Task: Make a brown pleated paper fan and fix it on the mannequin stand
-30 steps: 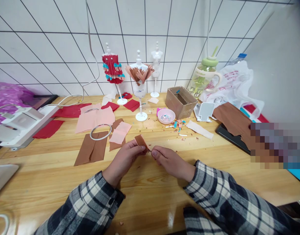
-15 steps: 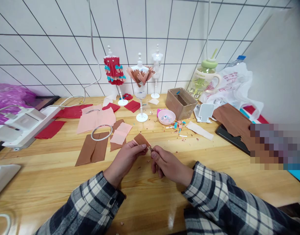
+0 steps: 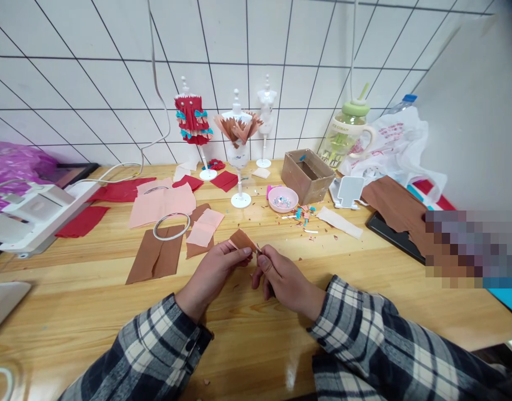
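Observation:
My left hand (image 3: pixel 212 270) pinches a small folded brown paper piece (image 3: pixel 241 240) just above the wooden table (image 3: pixel 93 312). My right hand (image 3: pixel 281 274) is closed right beside it, its fingertips pinched at the paper's right edge; whether it holds a small tool there is too small to tell. Both sleeves are plaid. In front of my hands lie brown paper sheets (image 3: pixel 156 255) and pink paper pieces (image 3: pixel 201 228) with a metal ring (image 3: pixel 171 225) on them.
Three small mannequin stands (image 3: pixel 238 146) with paper dresses stand at the tiled wall. A pink bowl (image 3: pixel 283 199), a cardboard box (image 3: pixel 308 174), a green-lidded cup (image 3: pixel 348 136) and a plastic bag (image 3: pixel 400 142) sit at the right. Red paper (image 3: pixel 83 220) and a white device (image 3: pixel 34 214) lie left.
My right hand has drawn back and turned slightly, its fingers curling closer at the paper's right edge. My left hand keeps its hold on the brown piece.

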Motion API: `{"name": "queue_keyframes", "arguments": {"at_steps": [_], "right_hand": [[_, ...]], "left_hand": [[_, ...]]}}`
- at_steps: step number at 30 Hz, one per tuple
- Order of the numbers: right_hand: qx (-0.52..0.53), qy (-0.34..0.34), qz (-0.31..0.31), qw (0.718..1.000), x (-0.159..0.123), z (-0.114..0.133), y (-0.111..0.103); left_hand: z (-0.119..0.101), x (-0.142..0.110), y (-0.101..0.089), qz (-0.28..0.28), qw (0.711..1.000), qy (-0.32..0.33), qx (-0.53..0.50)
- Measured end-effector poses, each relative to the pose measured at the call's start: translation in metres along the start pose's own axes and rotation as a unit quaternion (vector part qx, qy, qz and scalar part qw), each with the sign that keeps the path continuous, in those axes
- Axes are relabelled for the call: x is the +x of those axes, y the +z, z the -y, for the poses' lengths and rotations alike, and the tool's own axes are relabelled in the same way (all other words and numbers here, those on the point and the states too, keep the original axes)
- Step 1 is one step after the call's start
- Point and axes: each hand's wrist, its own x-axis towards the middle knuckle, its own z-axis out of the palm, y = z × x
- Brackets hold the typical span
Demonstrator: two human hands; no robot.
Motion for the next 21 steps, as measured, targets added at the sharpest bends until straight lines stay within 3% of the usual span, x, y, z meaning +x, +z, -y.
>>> {"name": "queue_keyframes", "arguments": {"at_steps": [18, 21], "right_hand": [[0.006, 0.003, -0.016, 1.0, 0.0027, -0.0024, 0.0017], [0.013, 0.0, -0.032, 0.999, 0.0023, 0.0023, -0.0049]], "left_hand": [[0.0012, -0.0006, 0.0015, -0.001, 1.0, 0.004, 0.028], [0.0012, -0.0002, 0.0015, -0.052, 0.998, 0.023, 0.004]]}}
